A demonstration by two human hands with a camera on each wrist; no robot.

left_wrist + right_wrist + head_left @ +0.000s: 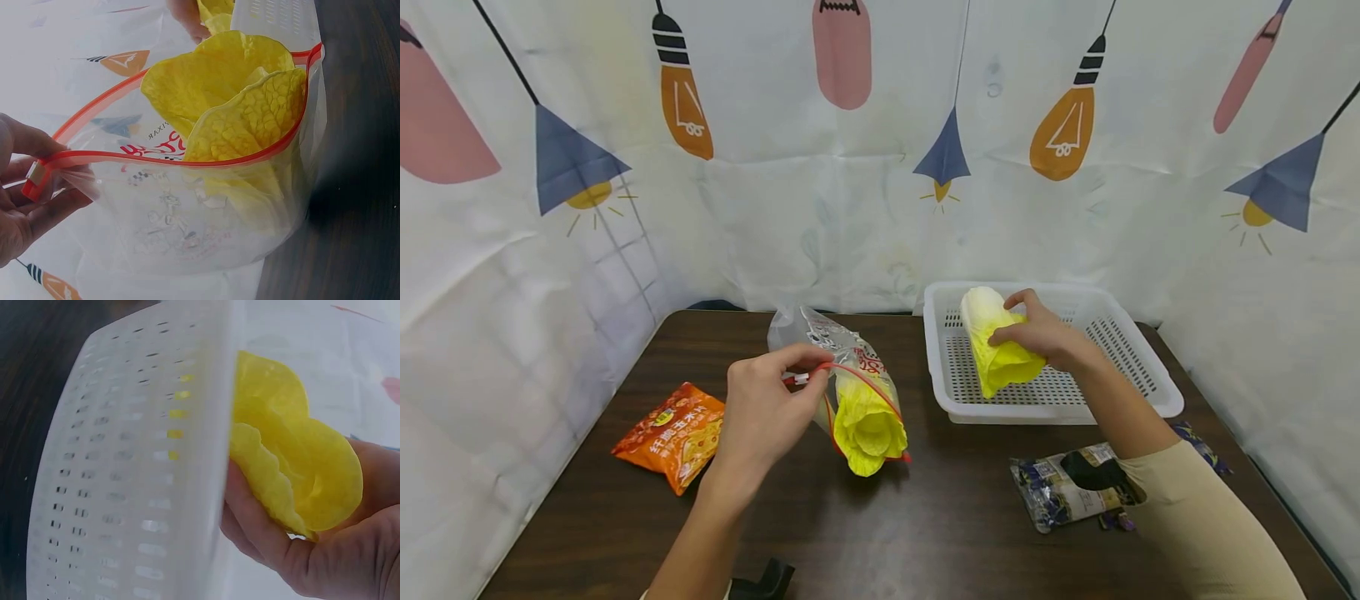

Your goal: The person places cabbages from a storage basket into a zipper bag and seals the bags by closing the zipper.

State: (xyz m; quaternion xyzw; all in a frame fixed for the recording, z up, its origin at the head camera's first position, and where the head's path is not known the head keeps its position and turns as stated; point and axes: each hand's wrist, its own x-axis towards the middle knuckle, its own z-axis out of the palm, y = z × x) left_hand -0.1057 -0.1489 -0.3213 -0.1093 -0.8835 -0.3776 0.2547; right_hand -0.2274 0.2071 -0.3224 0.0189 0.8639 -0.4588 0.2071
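Note:
My left hand [771, 404] pinches the upper corner of a clear zip bag [156, 219] by its red-edged mouth, near the white slider [35, 172]. Inside that bag lies a yellow-leaved napa cabbage [868, 425], its leafy end showing at the gaping mouth. Over at the white perforated basket [940, 392], my right hand [1037, 332] grips a second napa cabbage [988, 342], fingers and thumb around its sides. The pale stem end of this one points toward the back wall, the yellow leaves toward me. Whether it touches the basket's floor I cannot tell.
An orange snack packet [677, 433] lies on the dark wooden table [925, 533], left of my left hand. Below the basket, a patterned plastic package [1067, 487] sits partly under my right sleeve. Behind the table hangs a white printed cloth [865, 217].

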